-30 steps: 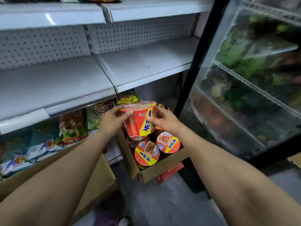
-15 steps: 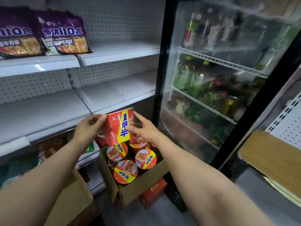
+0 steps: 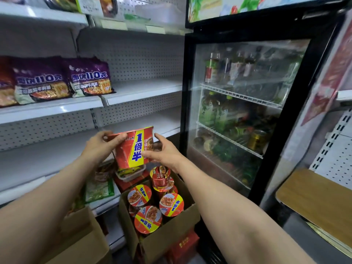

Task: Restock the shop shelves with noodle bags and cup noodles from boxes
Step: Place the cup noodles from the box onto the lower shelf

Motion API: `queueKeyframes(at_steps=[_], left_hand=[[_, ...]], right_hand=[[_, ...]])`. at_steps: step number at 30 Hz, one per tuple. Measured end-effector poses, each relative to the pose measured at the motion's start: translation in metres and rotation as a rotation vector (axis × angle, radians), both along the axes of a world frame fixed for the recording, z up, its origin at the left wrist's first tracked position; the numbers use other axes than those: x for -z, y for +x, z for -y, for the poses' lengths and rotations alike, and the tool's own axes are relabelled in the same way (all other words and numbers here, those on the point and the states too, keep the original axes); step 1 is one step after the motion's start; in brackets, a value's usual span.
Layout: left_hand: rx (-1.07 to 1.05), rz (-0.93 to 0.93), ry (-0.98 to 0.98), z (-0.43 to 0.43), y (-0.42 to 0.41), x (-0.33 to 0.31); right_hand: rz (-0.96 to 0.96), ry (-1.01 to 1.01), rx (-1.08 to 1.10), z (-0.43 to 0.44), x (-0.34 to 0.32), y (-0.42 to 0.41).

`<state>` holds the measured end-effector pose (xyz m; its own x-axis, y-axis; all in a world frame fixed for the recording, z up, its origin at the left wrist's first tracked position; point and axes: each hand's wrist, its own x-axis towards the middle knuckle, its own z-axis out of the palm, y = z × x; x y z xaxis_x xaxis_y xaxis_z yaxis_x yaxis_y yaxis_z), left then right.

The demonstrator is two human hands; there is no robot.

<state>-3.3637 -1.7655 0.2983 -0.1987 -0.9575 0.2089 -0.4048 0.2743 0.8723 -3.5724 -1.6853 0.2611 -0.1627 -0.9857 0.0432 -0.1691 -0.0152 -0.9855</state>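
I hold a red cup noodle (image 3: 134,147) with a yellow band between both hands, above the open cardboard box (image 3: 167,237). My left hand (image 3: 101,145) grips its rim on the left. On the right side, my right hand (image 3: 163,151) curls its fingers round the cup. Several more red cup noodles (image 3: 148,219) stand in the box below. Purple noodle bags (image 3: 89,77) lie on the upper shelf at left. The white shelves (image 3: 141,88) just behind the cup are bare.
A black glass-door fridge (image 3: 245,115) with drinks stands right of the shelves. A second cardboard box (image 3: 83,242) sits at lower left. A wooden board (image 3: 316,199) juts in at lower right. Green packets (image 3: 99,189) lie on the low shelf.
Both hands have lifted the cup noodle up out of the box to the height of the lower bare shelf. My view has tilted upward, showing the higher shelves and the fridge.
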Motion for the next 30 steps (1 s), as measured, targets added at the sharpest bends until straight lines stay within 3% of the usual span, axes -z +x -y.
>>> queueKeyframes(at_steps=[30], left_hand=[[0.066,0.0,-0.018,-0.031,-0.003,-0.049]], right_hand=[[-0.038,-0.107,-0.064,-0.01,-0.027,-0.011]])
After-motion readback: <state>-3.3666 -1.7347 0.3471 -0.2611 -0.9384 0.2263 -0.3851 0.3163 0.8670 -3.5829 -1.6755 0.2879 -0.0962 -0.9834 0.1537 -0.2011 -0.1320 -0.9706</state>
